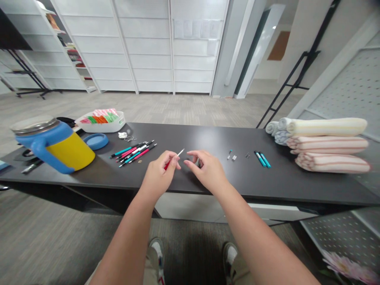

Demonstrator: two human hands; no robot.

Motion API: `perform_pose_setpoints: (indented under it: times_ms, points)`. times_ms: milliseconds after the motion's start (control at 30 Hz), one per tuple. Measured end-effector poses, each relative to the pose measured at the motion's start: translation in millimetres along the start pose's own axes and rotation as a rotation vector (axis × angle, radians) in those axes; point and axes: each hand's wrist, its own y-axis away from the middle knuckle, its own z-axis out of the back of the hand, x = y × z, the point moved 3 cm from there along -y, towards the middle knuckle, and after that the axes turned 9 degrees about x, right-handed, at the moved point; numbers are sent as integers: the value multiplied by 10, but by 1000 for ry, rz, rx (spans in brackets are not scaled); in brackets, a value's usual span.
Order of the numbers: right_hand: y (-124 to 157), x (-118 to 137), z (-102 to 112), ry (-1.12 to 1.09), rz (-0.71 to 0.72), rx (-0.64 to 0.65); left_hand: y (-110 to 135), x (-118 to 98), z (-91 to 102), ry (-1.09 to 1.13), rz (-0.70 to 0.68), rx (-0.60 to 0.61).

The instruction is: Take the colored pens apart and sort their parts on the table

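Observation:
My left hand (166, 166) is closed in a pinch on a slim red pencil or pen barrel (167, 165). A thin white part (181, 152) sticks out of its upper end toward my other hand. Just to the right, my right hand (206, 166) has thumb and forefinger apart near that white part. Its other fingers curl around something dark (200, 163), mostly hidden. On the left lies a pile of red, teal, black and white pens or mechanical pencils (133, 152). Two teal ones (262, 159) lie side by side on the right.
Small white pieces (234, 158) and tiny dark bits (247, 155) lie on the black tabletop (190, 136). At left stand a blue-and-yellow mug (68, 150), a blue lid (95, 141) and a white basket (102, 126) of colourful packets. Rolled towels (329, 144) are stacked at right.

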Motion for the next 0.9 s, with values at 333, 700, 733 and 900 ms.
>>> perform_pose_setpoints:
  times_ms: [333,700,733,900]
  points:
    - [57,-90,70,-572,-103,20,28,-30,29,-21,-117,216]
    - [110,72,78,21,30,-144,15,462,401,-227,135,-11]
    - [113,126,30,124,96,-101,11,459,383,-270,143,-7]
    - [97,216,-187,463,184,100,4,384,279,-479,153,11]
